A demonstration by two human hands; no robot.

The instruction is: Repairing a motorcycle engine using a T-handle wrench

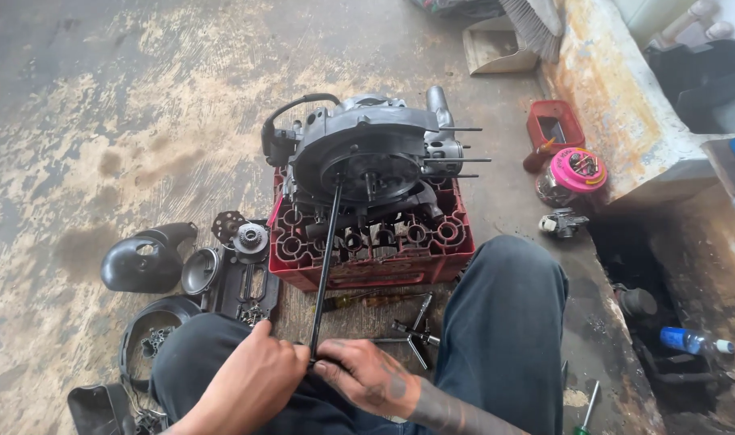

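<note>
A grey engine block rests on a red plastic crate in front of me. A long black T-handle wrench runs from the round engine cover down to my hands. My left hand and my right hand both grip the wrench's handle end between my knees. Its far tip sits at the centre of the engine cover. Several studs stick out of the engine's right side.
Black covers and small metal parts lie on the floor at left. A cross wrench and a screwdriver lie below the crate. A red tray, a pink-lidded jar, a concrete ledge and a pit stand at right.
</note>
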